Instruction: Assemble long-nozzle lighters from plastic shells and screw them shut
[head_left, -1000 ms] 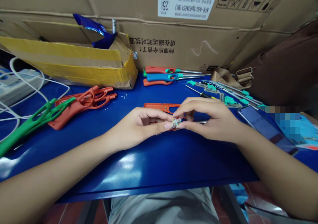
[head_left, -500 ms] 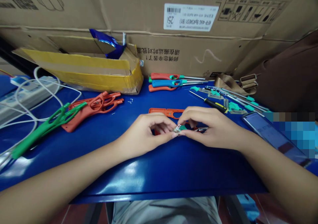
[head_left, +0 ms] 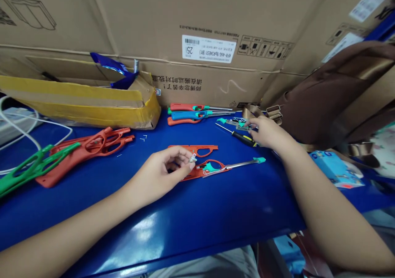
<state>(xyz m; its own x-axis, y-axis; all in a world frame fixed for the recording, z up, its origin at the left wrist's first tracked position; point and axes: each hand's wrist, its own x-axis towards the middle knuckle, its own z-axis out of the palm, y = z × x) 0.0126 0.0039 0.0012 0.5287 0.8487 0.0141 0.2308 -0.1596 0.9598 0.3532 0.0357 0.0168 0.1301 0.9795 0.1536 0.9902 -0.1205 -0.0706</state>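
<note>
1. Head view, left grip [head_left: 162,171]: thumb and fingertips are closed together on a small pale part [head_left: 193,158], with no visible gap. The part is held above the near end of the lower orange shell.
2. Head view, lower orange shell [head_left: 193,175]: lies on the tabletop [head_left: 200,220], partly behind the left thumb and fingers. It carries a teal trigger [head_left: 210,167] and a metal tube [head_left: 242,163], which extends to the right and ends in a teal tip [head_left: 259,160].
3. Head view, upper orange shell [head_left: 194,148]: lies just beyond the lower one; its left end is partly covered by the left fingers.
4. Head view, right grip [head_left: 268,130]: extended to the far right, fingers bent, fingertips at the loose teal and clear parts [head_left: 221,121]. How far the fingers are parted, and whether they have hold of anything, cannot be told. A screwdriver [head_left: 245,138] with a black and yellow handle lies just beside the hand.
5. Head view, surroundings: a blue lighter [head_left: 185,115] lies between two orange-red ones near the tall carton [head_left: 154,23]. Orange shells [head_left: 86,148] and green shells [head_left: 31,173] lie overlapping at left, in front of the yellow-taped box [head_left: 123,105].
</note>
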